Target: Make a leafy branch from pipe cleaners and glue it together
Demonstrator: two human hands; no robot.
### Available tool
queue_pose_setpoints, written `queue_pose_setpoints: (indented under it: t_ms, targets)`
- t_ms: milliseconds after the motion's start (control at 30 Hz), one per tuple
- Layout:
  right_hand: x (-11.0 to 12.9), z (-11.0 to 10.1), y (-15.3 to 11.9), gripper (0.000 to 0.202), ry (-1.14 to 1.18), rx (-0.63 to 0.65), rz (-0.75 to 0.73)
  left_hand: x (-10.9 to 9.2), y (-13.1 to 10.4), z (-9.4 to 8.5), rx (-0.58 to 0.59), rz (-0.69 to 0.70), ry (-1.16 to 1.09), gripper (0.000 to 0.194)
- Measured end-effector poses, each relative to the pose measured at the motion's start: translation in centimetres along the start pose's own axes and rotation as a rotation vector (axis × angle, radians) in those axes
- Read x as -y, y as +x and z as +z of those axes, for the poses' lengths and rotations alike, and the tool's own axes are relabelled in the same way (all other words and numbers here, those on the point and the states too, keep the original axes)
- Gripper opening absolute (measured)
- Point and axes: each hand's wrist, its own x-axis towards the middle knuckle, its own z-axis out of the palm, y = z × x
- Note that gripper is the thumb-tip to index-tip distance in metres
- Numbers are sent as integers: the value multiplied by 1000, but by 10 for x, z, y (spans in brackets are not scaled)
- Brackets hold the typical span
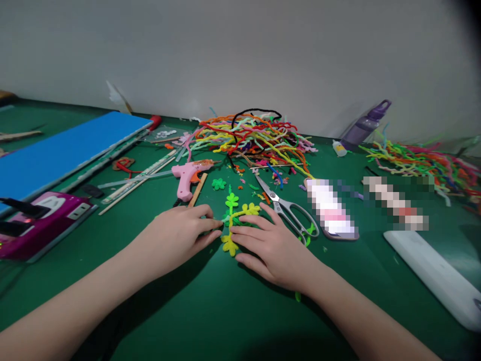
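Here, a big green table (pixel 210 311) fills most of the view, and a grey wall (pixel 240 50) stands along its far edge. The near part of the table, in front of the arms, is bare green with lots of room.

A long blue board (pixel 56 153) lies at the left, slanting toward the far edge. A pink box (pixel 45 220) with a black plug in it sits near the left edge. A white bar (pixel 436 273) lies at the right, running toward the near right corner.

A big heap of fuzzy wires (pixel 251 135) sits in the middle, close to the wall. A second heap (pixel 421 160) lies far right, and a purple bottle (pixel 366 125) leans at the wall between them.

A pink glue gun (pixel 190 176) lies just behind the left hand. Scissors (pixel 289 208) lie just beside the right hand, with their blades shut and pointing away.

The left hand (pixel 180 235) lies flat, palm down, with its fingers close together. The right hand (pixel 270 245) lies flat too, with its fingers a little spread. Their fingertips meet at the flower stem (pixel 232 220), a yellow and green bent wire shape that lies on the table between the hands. Both hands press on it and neither one lifts it. A small green flower (pixel 218 184) lies just behind it.
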Motion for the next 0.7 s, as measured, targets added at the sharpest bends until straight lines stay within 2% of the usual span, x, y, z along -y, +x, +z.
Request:
queue_pose_setpoints:
  t_ms: [367,700]
  targets:
    - [-1,0,1,32,16,29,7,-2,0,-2,42,-7,7,31]
    - [0,1,1,32,-6,26,-3,-1,1,-2,20,-1,-27,30]
